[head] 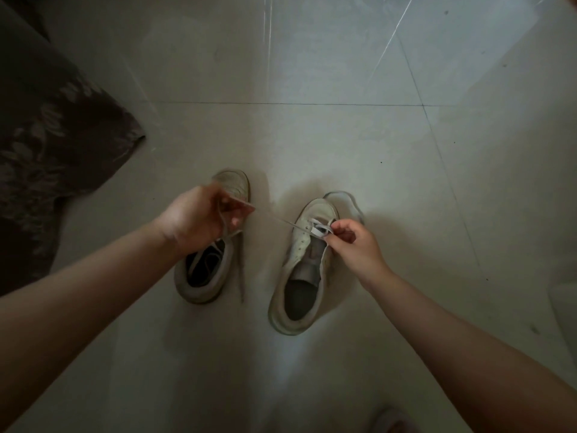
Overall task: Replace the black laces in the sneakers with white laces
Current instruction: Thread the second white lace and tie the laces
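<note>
1. The floor (pixel 312 135) is of large pale tiles, glossy, with thin dark joints between them. Bright streaks of light reflect on the tiles at the top of the view, and the room is dim.
2. At the left edge lies a dark cloth (pixel 46 135) with a pale leaf pattern; its corner rests on the floor.
3. Two white sneakers stand on the floor side by side, toes pointing away from the person, a little apart from each other.
4. The left sneaker (pixel 203 276) is partly hidden under the left hand (pixel 193 217). A pale lace end (pixel 241 276) hangs from it down to the floor along its right side.
5. The right sneaker (pixel 299 270) has a white lace (pixel 318 229) through the eyelets nearest the toe; the lower eyelets are bare and the tongue shows.
6. The left hand is above the left sneaker, its fingers curled around one strand of the white lace, which runs taut across the gap to the right sneaker.
7. The right hand (pixel 352 242) is over the laced part of the right sneaker and pinches the white lace between thumb and fingertips.
8. No brand, label or writing can be read on the sneakers; the picture is too dark and soft for that.
9. At the right edge a pale object is partly in view; I cannot tell what it is.
</note>
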`<state>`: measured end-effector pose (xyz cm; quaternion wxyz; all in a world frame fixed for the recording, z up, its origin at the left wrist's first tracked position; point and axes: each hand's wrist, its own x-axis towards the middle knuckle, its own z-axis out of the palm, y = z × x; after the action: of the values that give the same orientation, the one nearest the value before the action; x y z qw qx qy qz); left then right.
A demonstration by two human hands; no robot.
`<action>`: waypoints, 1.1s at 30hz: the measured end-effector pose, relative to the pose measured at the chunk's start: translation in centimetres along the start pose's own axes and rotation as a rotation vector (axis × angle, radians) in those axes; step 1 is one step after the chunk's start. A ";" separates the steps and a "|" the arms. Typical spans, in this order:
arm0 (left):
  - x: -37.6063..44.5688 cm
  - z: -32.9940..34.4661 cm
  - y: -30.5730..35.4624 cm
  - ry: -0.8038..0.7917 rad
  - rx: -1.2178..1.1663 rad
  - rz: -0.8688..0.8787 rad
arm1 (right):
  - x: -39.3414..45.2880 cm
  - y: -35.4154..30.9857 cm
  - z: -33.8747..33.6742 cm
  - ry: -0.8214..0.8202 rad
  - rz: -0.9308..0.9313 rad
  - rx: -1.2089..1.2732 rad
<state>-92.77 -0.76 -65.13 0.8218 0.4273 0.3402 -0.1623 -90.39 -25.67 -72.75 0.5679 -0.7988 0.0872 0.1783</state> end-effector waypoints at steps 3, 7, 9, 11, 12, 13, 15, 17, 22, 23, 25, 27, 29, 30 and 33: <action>0.0 1.6 -0.4 0.072 0.287 0.128 | 0.1 -0.1 0.0 -0.009 -0.001 -0.026; -0.6 2.1 -1.4 -0.079 1.603 0.252 | 0.1 -0.6 -0.3 -0.080 -0.029 -0.141; -0.8 3.0 -2.9 -0.134 2.010 0.339 | 0.4 -0.8 -0.4 -0.092 0.010 -0.105; -0.6 4.2 -4.5 -0.110 2.047 0.530 | 0.7 -1.1 -0.5 -0.064 0.119 0.001; -0.3 4.7 -5.2 -0.105 1.985 0.596 | 1.0 -1.3 -0.4 -0.035 0.166 0.044; 0.2 5.0 -5.8 -0.097 1.930 0.596 | 1.2 -1.4 -0.4 -0.005 0.202 0.057; 1.2 5.7 -6.5 -0.077 1.870 0.481 | 1.9 -1.6 -0.1 0.039 0.250 -0.019; 1.8 6.1 -7.1 -0.078 1.898 0.409 | 2.4 -1.8 0.2 0.027 0.266 -0.213; 1.6 6.2 -7.4 -0.117 1.832 0.476 | 3.7 -2.2 -0.1 -0.001 0.122 -0.508; 1.6 6.0 -7.3 -0.140 1.807 0.478 | 4.2 -2.5 -0.8 0.108 0.101 -0.496; 1.8 5.3 -7.4 -0.182 1.723 0.447 | 5.1 -3.1 -2.7 0.312 0.123 -0.276; 1.8 4.7 -7.8 -0.188 1.628 0.435 | 5.4 -3.5 -3.7 0.291 0.188 0.016; 1.7 4.5 -8.1 -0.146 1.591 0.470 | 4.2 -3.3 -2.8 0.139 0.229 0.033; 1.6 4.5 -8.1 -0.118 1.594 0.491 | 3.3 -2.7 -1.9 0.062 0.246 -0.009; 1.5 4.7 -7.9 -0.081 1.641 0.517 | 0.7 -1.1 0.5 -0.091 0.265 -0.111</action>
<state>-94.18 -9.11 -68.95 0.2756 0.9441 -0.0224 -0.1797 -89.42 -24.80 -72.17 0.4976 -0.8017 0.1561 0.2920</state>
